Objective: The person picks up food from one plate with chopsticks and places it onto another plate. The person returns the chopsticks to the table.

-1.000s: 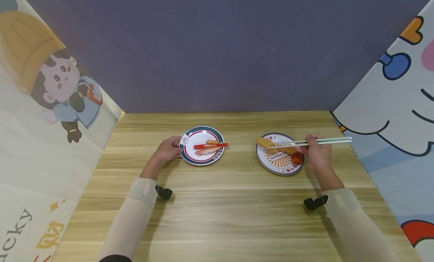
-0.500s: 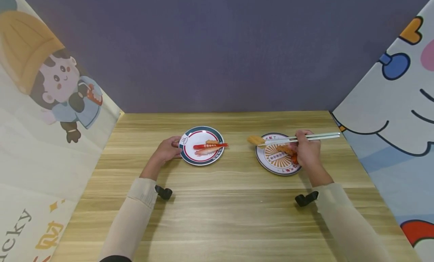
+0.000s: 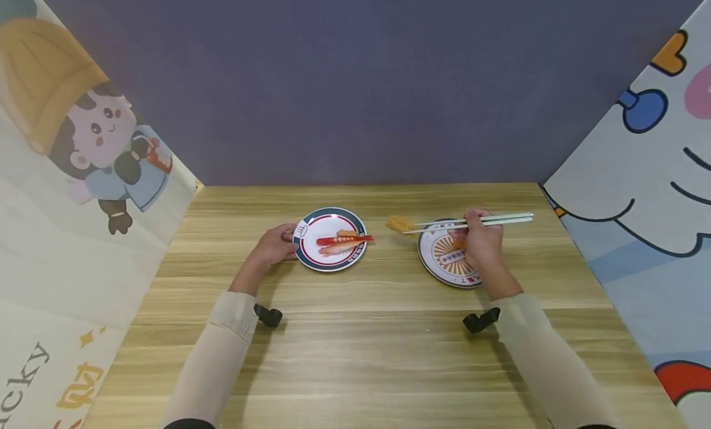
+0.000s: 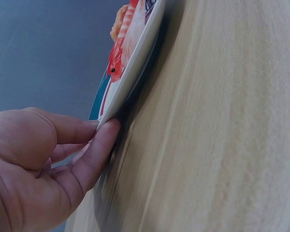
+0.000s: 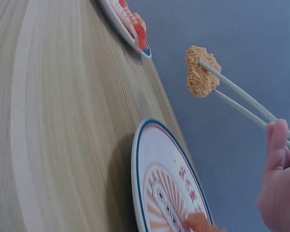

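My left hand [image 3: 274, 244] pinches the left rim of a green-banded plate [image 3: 328, 268], thumb and fingers on either side of the edge in the left wrist view. On that plate lie a red-striped shrimp [image 4: 117, 60], a pale pinkish piece beside it and a small tan fried piece [image 3: 348, 233]. My right hand [image 3: 484, 247] holds a pair of pale chopsticks [image 3: 508, 219]. Between their tips is a crumb-coated fried nugget [image 5: 201, 72], held up in the gap between the two plates. Below the right hand sits a sunburst-patterned plate [image 3: 436, 265], partly hidden by it.
An orange-brown food piece [image 5: 198, 221] lies on the sunburst plate. Both plates stand on a wood-grain table [image 3: 355, 342]. A dark partition [image 3: 355, 95] rises behind, with cartoon-printed panels [image 3: 655, 231] at both sides.
My right hand has moved left with the chopsticks, carrying the fried nugget from over the sunburst plate to left of it. The left hand and its plate stay put.
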Tool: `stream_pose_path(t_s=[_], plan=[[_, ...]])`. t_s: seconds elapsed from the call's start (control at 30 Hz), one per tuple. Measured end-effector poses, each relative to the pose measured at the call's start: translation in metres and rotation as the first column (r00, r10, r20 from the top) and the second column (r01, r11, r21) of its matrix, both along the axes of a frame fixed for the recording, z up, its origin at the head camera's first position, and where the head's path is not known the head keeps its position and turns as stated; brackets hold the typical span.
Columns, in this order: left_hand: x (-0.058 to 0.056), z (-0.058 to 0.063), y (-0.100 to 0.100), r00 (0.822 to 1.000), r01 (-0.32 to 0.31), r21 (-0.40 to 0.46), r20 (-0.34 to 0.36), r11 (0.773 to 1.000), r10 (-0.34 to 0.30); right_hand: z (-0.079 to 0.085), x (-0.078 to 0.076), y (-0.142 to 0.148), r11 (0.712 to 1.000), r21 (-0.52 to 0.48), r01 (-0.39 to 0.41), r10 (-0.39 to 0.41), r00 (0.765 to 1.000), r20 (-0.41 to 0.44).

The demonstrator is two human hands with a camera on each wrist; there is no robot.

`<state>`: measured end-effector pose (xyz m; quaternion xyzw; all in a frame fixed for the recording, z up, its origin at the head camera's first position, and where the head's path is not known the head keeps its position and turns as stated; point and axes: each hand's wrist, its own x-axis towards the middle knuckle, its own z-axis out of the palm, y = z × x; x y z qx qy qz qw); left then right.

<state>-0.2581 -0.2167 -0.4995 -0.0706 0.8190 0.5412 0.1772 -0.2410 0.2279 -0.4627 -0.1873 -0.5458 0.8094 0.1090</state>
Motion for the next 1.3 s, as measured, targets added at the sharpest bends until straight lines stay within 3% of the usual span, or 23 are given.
stream_pose_path(t_s=[0.93,1.3], plan=[[0.002,0.002,0.002,1.0,-0.001,-0.005,-0.007,1.0,0.001,-0.015,-0.03,-0.092,0.997,0.064,-0.039,0.047,0.991,-0.128],[0.001,0.003,0.002,1.0,-0.001,0.001,0.002,1.0,0.001,-0.024,-0.033,-0.121,0.985,0.17,-0.023,0.027,0.999,-0.02]])
